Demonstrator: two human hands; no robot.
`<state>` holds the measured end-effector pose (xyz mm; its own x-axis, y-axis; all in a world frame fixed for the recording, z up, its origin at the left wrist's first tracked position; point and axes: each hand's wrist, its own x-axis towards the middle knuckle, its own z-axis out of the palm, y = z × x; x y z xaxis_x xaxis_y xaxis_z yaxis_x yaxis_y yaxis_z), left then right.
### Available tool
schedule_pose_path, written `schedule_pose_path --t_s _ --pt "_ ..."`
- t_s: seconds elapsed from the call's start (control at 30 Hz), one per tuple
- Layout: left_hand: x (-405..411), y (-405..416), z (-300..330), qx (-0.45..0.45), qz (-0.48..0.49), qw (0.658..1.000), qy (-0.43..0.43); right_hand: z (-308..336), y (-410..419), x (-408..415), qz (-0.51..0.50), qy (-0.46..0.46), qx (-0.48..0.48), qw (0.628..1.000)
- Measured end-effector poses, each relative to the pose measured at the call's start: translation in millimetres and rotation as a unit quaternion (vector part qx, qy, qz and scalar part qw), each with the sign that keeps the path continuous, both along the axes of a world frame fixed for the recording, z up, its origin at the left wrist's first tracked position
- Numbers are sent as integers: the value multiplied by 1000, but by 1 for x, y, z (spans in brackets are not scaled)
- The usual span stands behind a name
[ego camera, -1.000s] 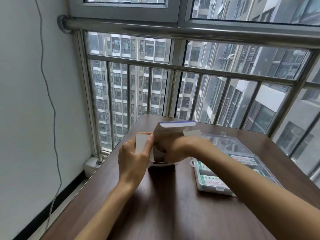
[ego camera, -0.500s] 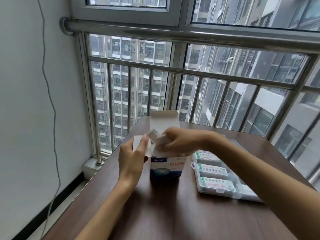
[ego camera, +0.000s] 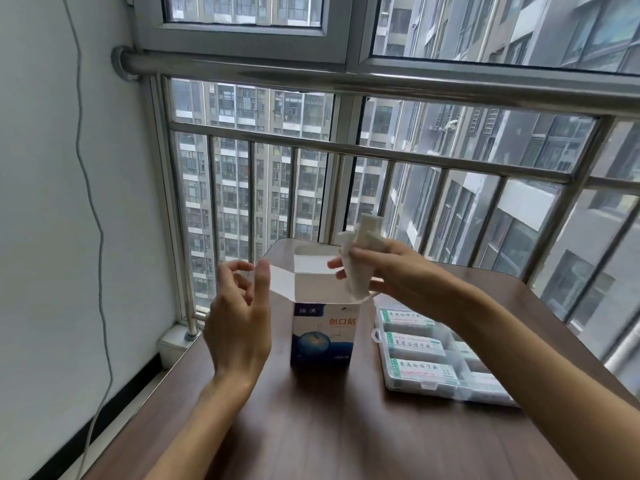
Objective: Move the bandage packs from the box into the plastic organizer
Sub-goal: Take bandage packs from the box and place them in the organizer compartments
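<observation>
Your right hand (ego camera: pixel 388 271) pinches a small bundle of white bandage packs (ego camera: pixel 360 261) between thumb and curled fingers, holding it just above the open top of the box (ego camera: pixel 323 336) — the lower end of the bundle sits at the box's right rim, the upper ends fan out above your knuckles. How many packs are in the bundle you cannot tell from here. Your left hand (ego camera: pixel 240 313) is just left of the box, fingers loosely spread and slightly bent, holding nothing; its fingertips sit beside the box's left flap (ego camera: pixel 282 284), though whether they touch it is unclear. The box stands upright on the dark wooden table (ego camera: pixel 311 427), its flaps folded out, its blue-and-white front facing you. To its right, close beside it but apart, lies the clear plastic organizer (ego camera: pixel 429 355) — flat on the table, with green-and-white labelled cartons visible in its near-left compartments. Your right forearm crosses over the organizer's right part and hides it. Beyond the table runs a steel railing (ego camera: pixel 346 150) in front of the window.
</observation>
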<state>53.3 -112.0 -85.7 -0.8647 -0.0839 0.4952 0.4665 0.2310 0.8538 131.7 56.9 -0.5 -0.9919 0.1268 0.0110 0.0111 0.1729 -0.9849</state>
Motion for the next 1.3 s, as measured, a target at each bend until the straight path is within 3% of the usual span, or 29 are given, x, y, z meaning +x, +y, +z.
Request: schedule_pose_path --t_s 0.13,0.2,0.27,0.37,0.5,0.57,0.6,0.73,0.77,0.87,0.93,1.1,1.3 --pt "23 5 20 19 -79 991 104 -6 9 21 -27 26 -181 983" --pt "36 16 33 11 -182 982 43 -11 13 30 -41 31 -228 972" --pt "46 33 42 -27 -308 943 -120 -15 18 42 -50 41 -261 963" --pt "57 61 43 -82 -463 813 -345 -20 25 62 -50 67 -311 947" --pt "66 81 31 42 -602 612 -511 -32 32 77 -89 87 -272 954" --pt "66 86 30 135 -620 549 -544 -36 34 82 -123 96 -255 954" --pt "64 88 28 167 -623 535 -546 -37 36 84 -141 100 -252 952" --pt "67 96 21 170 -630 553 -518 -46 44 90 -203 82 -189 957" --pt "70 99 20 151 -622 584 -499 -48 46 92 -210 74 -182 958" --pt "84 103 19 16 -543 769 -337 -53 49 95 -205 62 -225 950" --pt "84 106 11 -33 -499 834 -234 -58 51 97 -211 51 -241 946" --pt "87 107 2 -8 -454 876 -164 -69 54 96 -216 40 -248 944" --pt "88 104 -3 2 -451 874 -182 -72 51 107 -201 38 -156 966"
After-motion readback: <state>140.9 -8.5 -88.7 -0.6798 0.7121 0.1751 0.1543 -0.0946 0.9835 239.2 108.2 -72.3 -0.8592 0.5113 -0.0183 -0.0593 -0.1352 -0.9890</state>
